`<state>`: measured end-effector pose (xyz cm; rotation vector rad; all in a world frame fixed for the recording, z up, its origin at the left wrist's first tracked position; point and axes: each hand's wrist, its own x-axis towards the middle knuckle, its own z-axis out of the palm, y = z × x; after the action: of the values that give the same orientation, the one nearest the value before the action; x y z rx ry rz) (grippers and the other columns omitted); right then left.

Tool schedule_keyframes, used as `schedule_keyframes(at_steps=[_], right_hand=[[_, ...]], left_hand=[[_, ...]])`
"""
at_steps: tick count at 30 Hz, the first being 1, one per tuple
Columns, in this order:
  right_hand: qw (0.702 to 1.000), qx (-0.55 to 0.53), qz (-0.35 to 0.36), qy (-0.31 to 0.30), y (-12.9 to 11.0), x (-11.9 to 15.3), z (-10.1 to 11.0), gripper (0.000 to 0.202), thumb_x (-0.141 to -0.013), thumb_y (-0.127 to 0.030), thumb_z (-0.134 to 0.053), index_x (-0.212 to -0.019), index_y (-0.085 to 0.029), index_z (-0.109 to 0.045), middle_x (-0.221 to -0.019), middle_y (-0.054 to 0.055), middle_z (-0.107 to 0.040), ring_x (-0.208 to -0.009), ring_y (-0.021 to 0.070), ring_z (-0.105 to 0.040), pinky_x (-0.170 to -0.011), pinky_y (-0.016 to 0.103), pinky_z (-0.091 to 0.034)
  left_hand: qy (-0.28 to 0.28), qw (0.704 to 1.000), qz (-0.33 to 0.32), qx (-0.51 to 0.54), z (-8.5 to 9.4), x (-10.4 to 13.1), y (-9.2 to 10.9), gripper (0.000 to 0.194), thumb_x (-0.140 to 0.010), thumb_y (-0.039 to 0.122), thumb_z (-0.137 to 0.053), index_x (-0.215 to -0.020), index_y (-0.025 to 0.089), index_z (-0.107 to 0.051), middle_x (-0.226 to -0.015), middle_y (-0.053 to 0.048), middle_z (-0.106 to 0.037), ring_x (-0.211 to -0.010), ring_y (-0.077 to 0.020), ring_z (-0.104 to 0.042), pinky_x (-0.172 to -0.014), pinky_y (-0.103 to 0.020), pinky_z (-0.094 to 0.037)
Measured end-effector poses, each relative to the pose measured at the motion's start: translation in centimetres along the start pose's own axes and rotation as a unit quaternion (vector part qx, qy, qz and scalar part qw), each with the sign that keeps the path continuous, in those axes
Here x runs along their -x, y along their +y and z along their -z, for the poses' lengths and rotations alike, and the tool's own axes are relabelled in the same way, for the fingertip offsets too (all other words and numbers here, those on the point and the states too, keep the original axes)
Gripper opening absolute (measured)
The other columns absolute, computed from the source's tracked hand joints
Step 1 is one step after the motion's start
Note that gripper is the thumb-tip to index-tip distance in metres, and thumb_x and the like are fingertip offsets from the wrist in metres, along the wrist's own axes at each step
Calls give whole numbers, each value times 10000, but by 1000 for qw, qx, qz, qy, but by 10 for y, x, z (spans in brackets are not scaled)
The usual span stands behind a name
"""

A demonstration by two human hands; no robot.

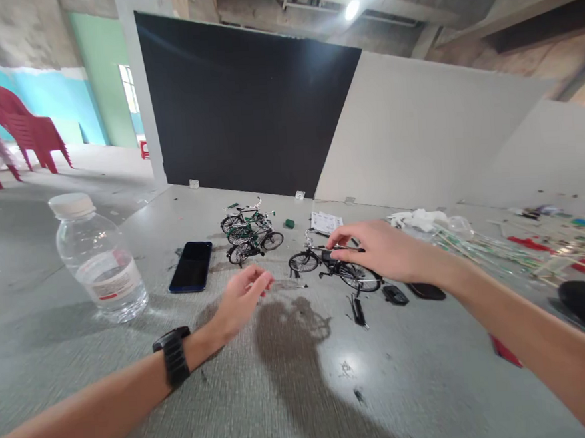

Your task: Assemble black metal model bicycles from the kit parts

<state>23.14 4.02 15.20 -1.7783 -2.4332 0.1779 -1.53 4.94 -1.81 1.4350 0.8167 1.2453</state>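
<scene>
My right hand [382,247] is closed on the top of a black model bicycle [325,260], at its saddle and rear rack. The bicycle stands upright on the grey surface, front wheel to the left. My left hand [245,290] is held low, left of that bicycle, with its fingers curled together. A thin pale sliver [291,284] with a dark tip shows just past its fingertips; whether they grip it, I cannot tell. Behind my left hand, several finished-looking small bicycles [254,240], black and green, stand close together. Small black parts [358,311] lie in front of the held bicycle's rear wheel.
A water bottle [100,266] and a phone [191,266] are at the left. Printed sheets [327,222] and a small green block [289,224] lie behind the bicycles. Black pieces [395,296] sit under my right forearm. Plastic sprues and bags [468,250] spread out on the right.
</scene>
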Motion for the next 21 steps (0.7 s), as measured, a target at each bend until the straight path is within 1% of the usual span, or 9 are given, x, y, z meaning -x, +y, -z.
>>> schedule_keyframes(at_steps=[3,6,9,11,15,18,21], right_hand=[[999,-38,-4,-21,-15,4,6,355,-918,-549,-566,-1022,-259,-741,-1061,70,-743,-817,224,-659,-737,365,-442],[995,-82,3,-49,-30,10,10,352,-907,-554,-577,-1018,-266,-748,-1042,63,-747,-785,211,-653,-726,355,-441],[991,-109,-2,-72,-43,13,11,348,-886,-552,-604,-1005,-259,-749,-946,60,-746,-728,199,-630,-696,355,-427],[990,-121,-4,-75,-48,13,11,358,-871,-564,-618,-983,-250,-748,-903,59,-740,-709,197,-615,-678,354,-412],[983,-159,8,-87,-55,11,9,398,-844,-602,-635,-936,-229,-740,-954,67,-744,-756,208,-620,-690,350,-412],[981,-178,9,-80,-57,10,7,427,-847,-622,-633,-953,-221,-733,-992,65,-741,-785,209,-621,-709,342,-411],[979,-191,11,-73,-58,9,5,442,-857,-638,-623,-973,-224,-724,-994,61,-735,-785,203,-612,-701,334,-403]], left_hand=[[-33,999,-15,-41,0,3,2,254,-960,410,-601,-944,180,-709,-971,-79,-704,-873,-209,-613,-794,-351,-477],[-44,997,-20,-62,0,4,2,297,-984,441,-558,-1023,190,-711,-1058,-101,-709,-940,-233,-623,-828,-372,-479],[-48,996,-16,-71,0,2,0,343,-997,479,-522,-1019,185,-698,-1042,-111,-705,-934,-243,-623,-810,-379,-488],[-54,996,-12,-71,0,1,-2,361,-997,499,-517,-1002,183,-692,-1024,-113,-702,-930,-244,-623,-798,-377,-496],[-63,996,-8,-65,0,0,-4,369,-997,509,-512,-1022,185,-685,-1050,-114,-698,-966,-244,-628,-798,-363,-512],[-61,996,-5,-60,0,0,-4,377,-995,516,-509,-1030,180,-677,-1070,-114,-690,-980,-238,-627,-797,-351,-527],[-57,997,1,-56,-2,1,-3,384,-986,527,-518,-1003,176,-674,-1037,-106,-685,-961,-232,-630,-787,-345,-537]])
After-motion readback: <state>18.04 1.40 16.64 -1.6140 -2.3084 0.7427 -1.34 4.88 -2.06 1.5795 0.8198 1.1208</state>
